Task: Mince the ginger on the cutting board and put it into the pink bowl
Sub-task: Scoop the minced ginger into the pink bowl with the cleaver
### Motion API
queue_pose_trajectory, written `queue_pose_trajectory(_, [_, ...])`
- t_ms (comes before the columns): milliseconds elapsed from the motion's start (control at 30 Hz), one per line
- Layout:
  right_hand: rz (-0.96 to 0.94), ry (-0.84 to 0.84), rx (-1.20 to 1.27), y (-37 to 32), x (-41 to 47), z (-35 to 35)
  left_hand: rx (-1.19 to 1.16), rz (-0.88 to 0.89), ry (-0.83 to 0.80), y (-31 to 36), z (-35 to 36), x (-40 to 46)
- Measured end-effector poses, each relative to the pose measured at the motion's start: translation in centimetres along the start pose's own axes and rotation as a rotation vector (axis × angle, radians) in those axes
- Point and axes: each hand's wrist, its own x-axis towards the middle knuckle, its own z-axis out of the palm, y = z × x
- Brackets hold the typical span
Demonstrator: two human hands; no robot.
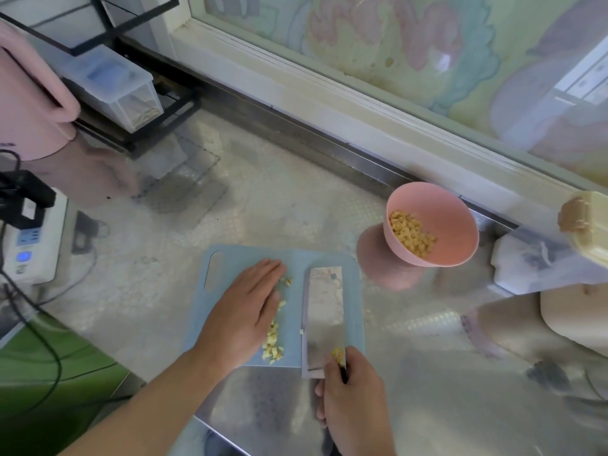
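While the right hand is wrapping its fingers round the cleaver's handle, nearest the camera, the cleaver is lying with its flat side up on the blue cutting board, blade reaching away from the grip toward the far edge. One stray ginger bit is sitting right at the blade's left edge, just ahead of the grip.

Left of the blade, the left hand is lying flat, fingers straight and together, palm down on the board, not gripping anything. Minced ginger is strung along that hand's little-finger side, between it and the blade, touching the fingers.

Handling call: the bits look small, light, loose and probably damp, so they'll likely stick to skin and steel and scatter if pinched. Better not to grab them; herding with the straight fingers onto the flat blade, then carrying on the blade, looks right. Keep it level or they'll be sliding off.

Beyond the blade tip and off to its right, well clear of the board, the pink bowl is sitting tilted on the steel counter, already holding a pile of mince. So part is transferred; this row is what's left.
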Motion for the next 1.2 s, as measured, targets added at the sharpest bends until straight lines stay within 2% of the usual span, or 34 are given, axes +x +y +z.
queue_pose_trajectory(233, [0.031, -0.030, 0.088, -1.5, -1.3, 3.0, 0.107, -0.040, -0.035, 1.7, 1.1, -1.5])
queue_pose_trajectory(433, [0.048, -0.039, 0.082, -2.1, -1.8, 5.5, 0.119, -0.136, 0.014, 3.6, 1.9, -1.3])
queue_pose_trajectory(600, [0.049, -0.064, 0.112, -3.0, -2.2, 6.2, 0.026, -0.175, 0.056, 3.9, 1.5, -1.1])
queue_pose_trajectory(833, [0.046, -0.081, 0.100, -3.3, -2.3, 6.7, -0.259, -0.215, 0.095, 3.5, 1.1, -1.3])
queue_pose_trajectory(933, [0.057, -0.051, 0.130, -3.2, -2.2, 5.9, -0.365, -0.258, 0.165, 3.3, 0.5, -0.9])
queue_pose_trajectory(1033, [0.068, -0.024, 0.144, -3.0, -2.1, 5.3, -0.305, -0.305, 0.221, 2.2, -0.1, -0.7])
queue_pose_trajectory(1200, [0.062, -0.019, 0.072, -2.8, -1.8, 6.0, -0.158, -0.303, 0.154, 2.6, 0.4, -0.5])
